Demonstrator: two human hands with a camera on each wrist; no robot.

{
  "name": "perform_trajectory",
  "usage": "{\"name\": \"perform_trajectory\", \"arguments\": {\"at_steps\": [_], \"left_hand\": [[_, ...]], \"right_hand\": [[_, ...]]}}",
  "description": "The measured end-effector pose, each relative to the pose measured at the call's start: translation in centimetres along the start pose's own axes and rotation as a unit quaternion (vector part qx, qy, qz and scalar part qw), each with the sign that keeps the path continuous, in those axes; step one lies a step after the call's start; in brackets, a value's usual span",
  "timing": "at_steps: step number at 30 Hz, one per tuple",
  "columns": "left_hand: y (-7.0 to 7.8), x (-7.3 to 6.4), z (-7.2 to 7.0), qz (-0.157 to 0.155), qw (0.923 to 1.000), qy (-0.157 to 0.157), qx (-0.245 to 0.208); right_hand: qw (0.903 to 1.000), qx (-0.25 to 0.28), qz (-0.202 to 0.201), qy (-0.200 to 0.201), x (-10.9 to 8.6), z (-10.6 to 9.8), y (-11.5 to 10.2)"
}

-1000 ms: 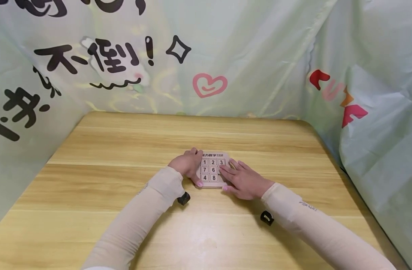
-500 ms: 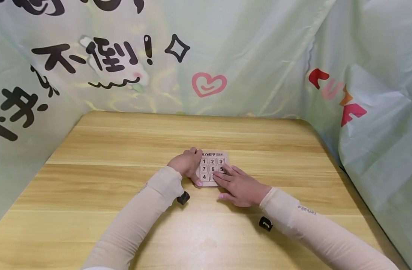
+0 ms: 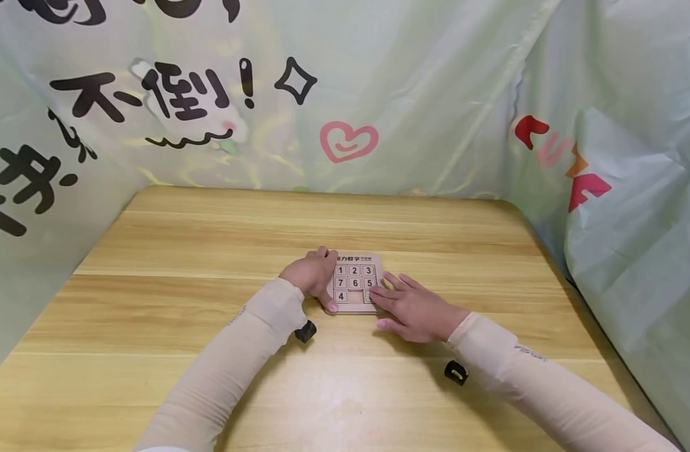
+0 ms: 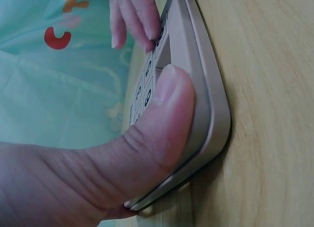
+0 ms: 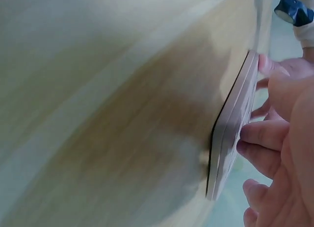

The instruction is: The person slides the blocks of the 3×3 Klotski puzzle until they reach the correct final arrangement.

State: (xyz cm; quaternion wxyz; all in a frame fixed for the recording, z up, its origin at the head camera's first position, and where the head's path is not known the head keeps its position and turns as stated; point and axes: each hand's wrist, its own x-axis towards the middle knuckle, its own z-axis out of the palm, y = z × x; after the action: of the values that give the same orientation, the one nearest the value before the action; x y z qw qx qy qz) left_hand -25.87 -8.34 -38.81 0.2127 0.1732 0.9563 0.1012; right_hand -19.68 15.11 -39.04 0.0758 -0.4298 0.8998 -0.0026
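Observation:
A wooden number slide puzzle [image 3: 350, 309] lies flat on the table, with numbered tiles in rows. Its top row reads 1, 2, 3 and its middle row 7, 6, 5. In the bottom row, 4 is at the left, a gap in the middle and a partly covered tile [image 4: 159, 38] at the right. My left hand [image 3: 311, 274] grips the puzzle's left side, thumb at the near corner, fingers around the far one. My right hand [image 3: 420, 312] touches that bottom-right tile with extended fingertips. In the right wrist view, two fingers [image 5: 262, 143] rest on the puzzle's face.
The wood-grain table [image 3: 345, 389] extends around the puzzle on all sides. A printed fabric sheet [image 3: 424, 94] hangs behind it and along both sides. Black devices [image 3: 306, 331] are worn at both wrists, over beige sleeves.
My right hand moved from the middle row to the bottom row, then rightward. The 5 came into view, and the bottom-middle tile slid right, leaving a gap. The left hand keeps its grip.

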Motion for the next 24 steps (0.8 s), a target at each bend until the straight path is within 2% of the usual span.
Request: {"name": "perform_trajectory", "arguments": {"at_steps": [12, 24], "left_hand": [[0.1, 0.0, 0.1, 0.002, 1.0, 0.0, -0.001], [0.0, 0.2, 0.1, -0.004, 1.0, -0.004, 0.001]], "right_hand": [[0.9992, -0.001, -0.039, 0.002, 2.8, 0.5, -1.9], [0.9997, -0.01, -0.011, -0.019, 2.0, -0.6, -0.9]]}}
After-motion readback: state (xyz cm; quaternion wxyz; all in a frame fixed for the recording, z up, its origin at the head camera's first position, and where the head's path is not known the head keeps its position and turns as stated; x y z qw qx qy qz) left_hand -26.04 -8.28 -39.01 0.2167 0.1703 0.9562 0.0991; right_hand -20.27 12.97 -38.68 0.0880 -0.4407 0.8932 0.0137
